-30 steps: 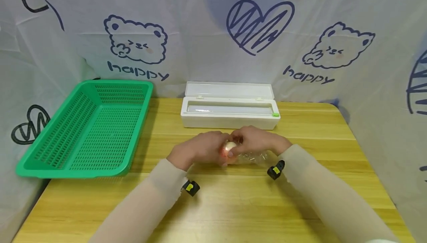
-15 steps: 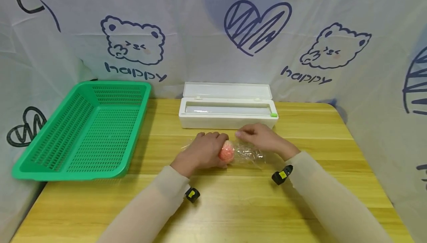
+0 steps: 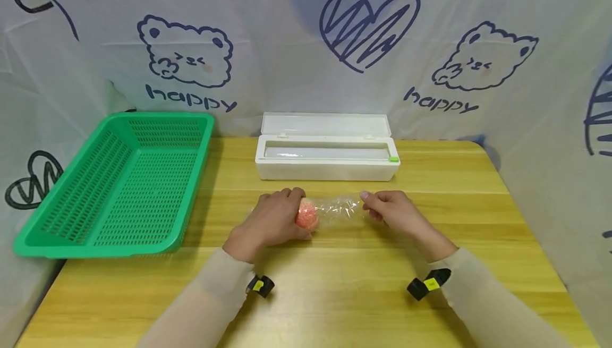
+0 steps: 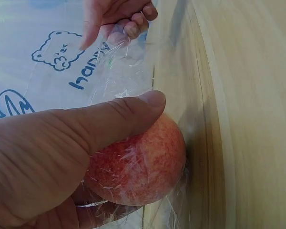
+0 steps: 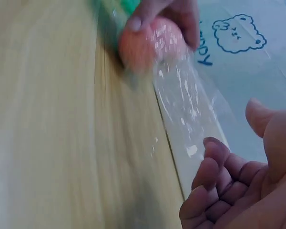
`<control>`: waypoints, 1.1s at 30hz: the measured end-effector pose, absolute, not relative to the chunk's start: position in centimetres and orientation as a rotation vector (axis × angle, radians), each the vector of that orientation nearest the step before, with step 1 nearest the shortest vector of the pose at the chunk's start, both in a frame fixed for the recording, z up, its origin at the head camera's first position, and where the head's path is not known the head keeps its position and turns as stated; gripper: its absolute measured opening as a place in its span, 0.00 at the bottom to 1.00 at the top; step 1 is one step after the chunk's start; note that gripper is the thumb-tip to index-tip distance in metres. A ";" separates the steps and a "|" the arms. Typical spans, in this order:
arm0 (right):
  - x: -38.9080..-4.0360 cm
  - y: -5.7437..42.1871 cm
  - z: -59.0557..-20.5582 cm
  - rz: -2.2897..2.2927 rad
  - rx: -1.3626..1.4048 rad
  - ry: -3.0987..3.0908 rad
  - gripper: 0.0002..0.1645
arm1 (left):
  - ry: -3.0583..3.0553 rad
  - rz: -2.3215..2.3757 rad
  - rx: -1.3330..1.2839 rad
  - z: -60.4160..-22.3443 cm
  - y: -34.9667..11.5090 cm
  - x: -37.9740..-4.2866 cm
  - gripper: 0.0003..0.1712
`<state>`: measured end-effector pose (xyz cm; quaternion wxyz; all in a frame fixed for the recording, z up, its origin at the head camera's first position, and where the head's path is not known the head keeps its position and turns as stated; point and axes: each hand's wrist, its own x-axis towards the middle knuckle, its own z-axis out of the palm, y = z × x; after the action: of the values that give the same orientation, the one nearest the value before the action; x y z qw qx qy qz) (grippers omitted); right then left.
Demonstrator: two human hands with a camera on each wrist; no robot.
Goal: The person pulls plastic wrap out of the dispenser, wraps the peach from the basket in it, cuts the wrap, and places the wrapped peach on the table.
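My left hand (image 3: 274,218) grips a red-orange peach (image 3: 307,215), low over the wooden table. In the left wrist view its thumb lies across the top of the fruit, and clear cling film (image 4: 128,76) wraps the peach. A loose length of that film stretches toward my right hand (image 3: 394,210). The right fingers are curled at the film's far end, as the left wrist view shows. Seen in the right wrist view, the right thumb stands apart from the curled fingers. The underside of the peach is hidden.
Behind the hands stands a white cling film box (image 3: 327,170) with its lid up and a green slider at its right end. A green plastic basket (image 3: 179,226) is on the left of the table (image 3: 334,295). A printed cloth (image 3: 282,61) hangs behind.
The hands were together at the peach. My right hand has moved away to the right, while the left hand and peach have shifted left. The film between them now lies stretched out.
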<state>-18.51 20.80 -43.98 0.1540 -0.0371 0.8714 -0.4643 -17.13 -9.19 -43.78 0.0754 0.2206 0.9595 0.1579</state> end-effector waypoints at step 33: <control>-18.7 20.9 -46.6 -1.541 -0.195 2.265 0.17 | 2.829 0.612 0.654 -43.7 -9.8 -17.2 0.51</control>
<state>-18.66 20.94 -46.64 0.1962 -0.0696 0.8086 -0.5503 -17.23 -9.79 -43.65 0.0868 0.2197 0.9497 0.2056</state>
